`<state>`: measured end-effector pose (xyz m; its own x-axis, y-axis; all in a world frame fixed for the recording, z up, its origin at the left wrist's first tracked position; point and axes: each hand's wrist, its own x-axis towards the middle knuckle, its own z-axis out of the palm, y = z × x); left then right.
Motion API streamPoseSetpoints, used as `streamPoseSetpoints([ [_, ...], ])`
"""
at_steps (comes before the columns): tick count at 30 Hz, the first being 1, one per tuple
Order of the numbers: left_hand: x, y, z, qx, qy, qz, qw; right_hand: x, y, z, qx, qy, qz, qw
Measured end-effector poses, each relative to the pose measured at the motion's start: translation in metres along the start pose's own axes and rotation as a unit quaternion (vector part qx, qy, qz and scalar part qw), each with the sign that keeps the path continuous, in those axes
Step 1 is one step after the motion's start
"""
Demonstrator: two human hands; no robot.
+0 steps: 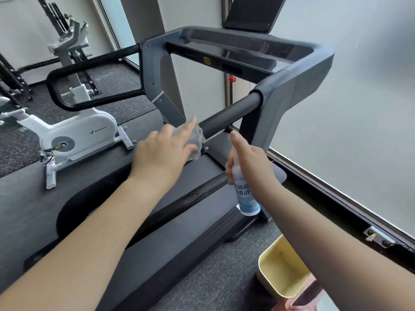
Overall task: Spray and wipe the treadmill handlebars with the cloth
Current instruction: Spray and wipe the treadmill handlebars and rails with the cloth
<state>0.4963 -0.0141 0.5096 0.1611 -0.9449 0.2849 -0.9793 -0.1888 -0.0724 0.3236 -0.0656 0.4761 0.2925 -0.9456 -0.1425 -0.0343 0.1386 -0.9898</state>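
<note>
The treadmill's right handlebar (pixel 233 113) is a black padded bar that runs from the grey console frame (pixel 287 86) down toward me. My left hand (pixel 166 151) presses a grey cloth (pixel 198 140) against the lower part of that bar. My right hand (pixel 247 158) grips a white and blue spray bottle (pixel 246 194) upright just right of the bar, with the index finger stretched over the top of the bottle. The bottle's nozzle is hidden by my hand. The left handlebar (pixel 94 63) loops out on the far side.
A white exercise bike (pixel 74 135) stands left of the treadmill belt (pixel 170 221). A yellow bin (pixel 283 270) sits on the floor at the lower right. A frosted glass wall (pixel 359 131) runs along the right side. A black screen (pixel 253 14) rises above the console.
</note>
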Motion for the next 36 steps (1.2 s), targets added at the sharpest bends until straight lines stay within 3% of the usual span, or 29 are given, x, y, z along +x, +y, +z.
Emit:
streamPoseSetpoints([
  [4, -0.045, -0.036, -0.01, 0.034, -0.018, -0.01, 0.999, -0.005, 0.003, 0.015, -0.011, -0.015, 0.005, 1.0],
  [9, -0.081, -0.075, -0.029, -0.133, -0.025, -0.103, 0.985, -0.008, 0.004, 0.018, -0.008, -0.023, 0.002, 1.0],
  [12, -0.073, -0.069, -0.029, -0.141, -0.022, -0.119, 0.983, -0.009, 0.004, 0.016, -0.003, -0.02, 0.003, 1.0],
  [19, -0.011, -0.002, 0.001, 0.019, 0.031, -0.002, 0.999, -0.004, 0.005, 0.004, -0.008, -0.016, -0.008, 1.0],
  [25, 0.07, 0.063, 0.014, -0.003, 0.005, 0.063, 0.998, 0.004, 0.008, -0.01, 0.013, -0.002, -0.021, 1.0],
  [29, 0.109, 0.08, 0.011, -0.084, -0.069, 0.048, 0.993, 0.004, 0.013, -0.024, 0.019, 0.009, -0.017, 1.0],
  [36, 0.102, 0.072, 0.011, -0.059, -0.096, 0.08, 0.99, -0.004, 0.016, -0.028, 0.013, 0.009, -0.011, 1.0],
])
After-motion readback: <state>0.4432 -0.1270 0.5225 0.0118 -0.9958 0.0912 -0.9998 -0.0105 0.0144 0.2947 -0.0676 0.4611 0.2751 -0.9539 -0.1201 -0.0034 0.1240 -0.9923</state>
